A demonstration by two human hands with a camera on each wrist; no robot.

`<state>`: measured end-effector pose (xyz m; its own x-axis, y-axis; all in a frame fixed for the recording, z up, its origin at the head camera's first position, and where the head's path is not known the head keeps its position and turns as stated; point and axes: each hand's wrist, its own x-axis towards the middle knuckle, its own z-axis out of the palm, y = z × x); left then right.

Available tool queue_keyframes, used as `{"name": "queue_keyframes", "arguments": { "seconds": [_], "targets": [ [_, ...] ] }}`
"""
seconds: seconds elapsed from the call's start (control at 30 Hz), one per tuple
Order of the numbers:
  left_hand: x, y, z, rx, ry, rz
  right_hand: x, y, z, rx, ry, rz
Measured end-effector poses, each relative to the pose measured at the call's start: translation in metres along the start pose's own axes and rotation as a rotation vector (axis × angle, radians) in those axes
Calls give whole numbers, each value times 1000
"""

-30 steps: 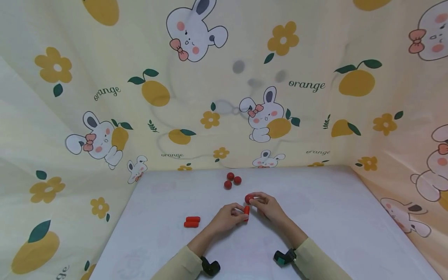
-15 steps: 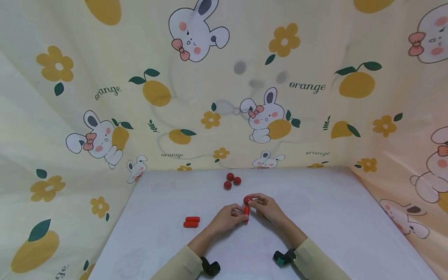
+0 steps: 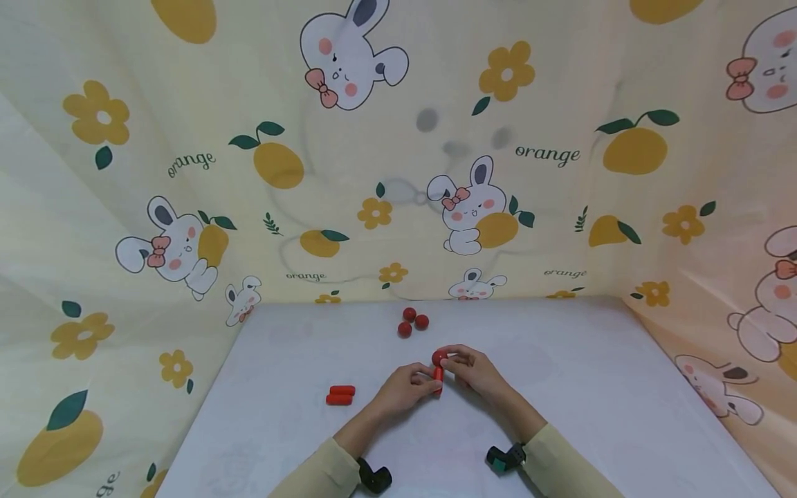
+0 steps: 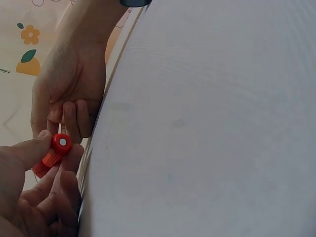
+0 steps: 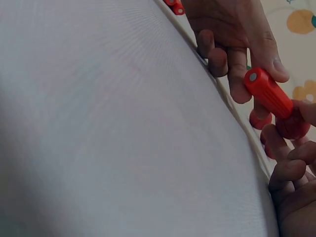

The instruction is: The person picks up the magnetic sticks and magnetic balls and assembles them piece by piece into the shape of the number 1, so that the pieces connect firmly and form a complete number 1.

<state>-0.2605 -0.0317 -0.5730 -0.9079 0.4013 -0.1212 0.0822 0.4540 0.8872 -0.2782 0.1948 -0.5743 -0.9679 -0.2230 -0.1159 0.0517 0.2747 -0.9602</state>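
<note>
A short red rod (image 3: 438, 379) with a pale round disc in its end is pinched between the thumb and fingers of my left hand (image 3: 400, 391). My right hand (image 3: 478, 369) holds a red ball (image 3: 439, 357) at the rod's far end. In the right wrist view the ball (image 5: 294, 126) touches the rod (image 5: 269, 93), in line with it. The left wrist view shows the rod's near end (image 4: 61, 142) facing the camera, while the ball is mostly hidden there.
Two more red rods (image 3: 340, 400) lie side by side on the white table (image 3: 280, 415), left of my hands. Behind my hands, three red balls (image 3: 405, 330) sit in a cluster. A patterned cloth (image 3: 349, 166) hangs along the table's back and sides.
The right hand has brought the red ball slightly left and nearer to me, onto the end of the rod. My left hand and the rod have barely moved.
</note>
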Motion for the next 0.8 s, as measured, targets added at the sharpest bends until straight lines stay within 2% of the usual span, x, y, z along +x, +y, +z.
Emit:
{"name": "queue_keyframes", "arguments": {
  "seconds": [0.3,0.57,0.8],
  "targets": [
    [-2,1,1,-19,9,-4,-1,0,0,9,-24,22],
    [-1,0,2,-5,27,-4,0,-2,0,-10,-50,-8],
    [-1,4,-6,-39,-26,-30,2,-1,0,-3,-36,8]
  ]
}}
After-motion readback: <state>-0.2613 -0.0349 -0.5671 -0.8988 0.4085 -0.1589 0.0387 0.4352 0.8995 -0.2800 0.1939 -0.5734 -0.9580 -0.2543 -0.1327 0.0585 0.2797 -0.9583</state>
